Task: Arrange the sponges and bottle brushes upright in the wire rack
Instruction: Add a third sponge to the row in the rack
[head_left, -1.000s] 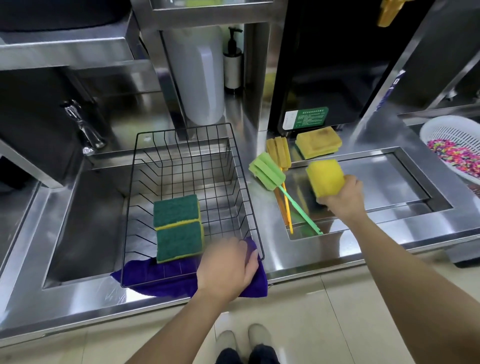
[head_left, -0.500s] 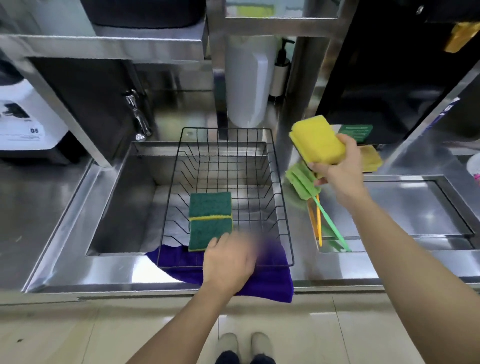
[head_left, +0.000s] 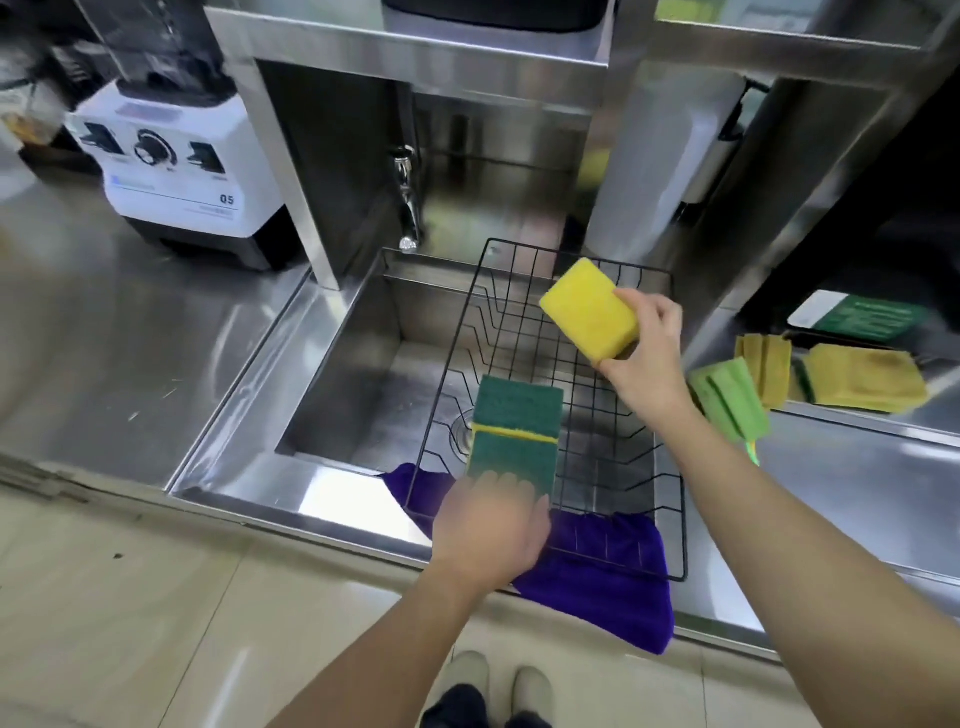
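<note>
**A:** So where was everything, left to right?

**B:** Left hand (head_left: 491, 525) rested fingers-down on two upright green scouring sponges (head_left: 514, 434) inside the black wire rack (head_left: 675, 509); can't tell if it gripped them. Right hand (head_left: 647, 345) was clamped on a yellow rectangular sponge (head_left: 589, 309), above the rack. Green-headed bottle brush (head_left: 730, 400) lay on the counter.
</note>
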